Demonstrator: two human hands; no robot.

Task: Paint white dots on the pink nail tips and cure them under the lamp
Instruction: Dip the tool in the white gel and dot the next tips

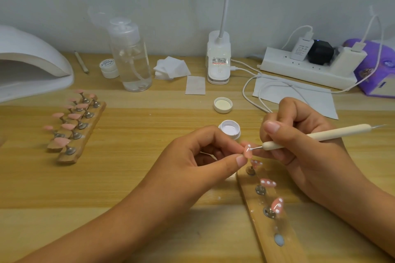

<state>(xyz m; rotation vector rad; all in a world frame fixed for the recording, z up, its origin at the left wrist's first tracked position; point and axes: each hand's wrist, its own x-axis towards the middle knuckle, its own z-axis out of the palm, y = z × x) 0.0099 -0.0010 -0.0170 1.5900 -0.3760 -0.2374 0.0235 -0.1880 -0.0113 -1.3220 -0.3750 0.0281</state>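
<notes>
My left hand (201,156) pinches a pink nail tip (248,151) between thumb and fingers. My right hand (303,141) grips a cream dotting pen (320,135); its metal point touches the held tip, which carries white dots. Below them a wooden holder strip (267,230) carries three dotted pink tips (268,183) on metal stands. An open jar of white gel (230,129) sits just behind my hands, its lid (223,104) farther back. Two wooden strips with several plain pink tips (72,121) lie at the left. The white curing lamp (27,62) stands at the far left.
A clear pump bottle (132,57), a small closed jar (109,68), cotton pads (171,67), a clip desk lamp (218,57), a power strip (305,66) with cables, a tissue sheet (299,94) and a purple tissue pack (376,66) line the back of the wooden table.
</notes>
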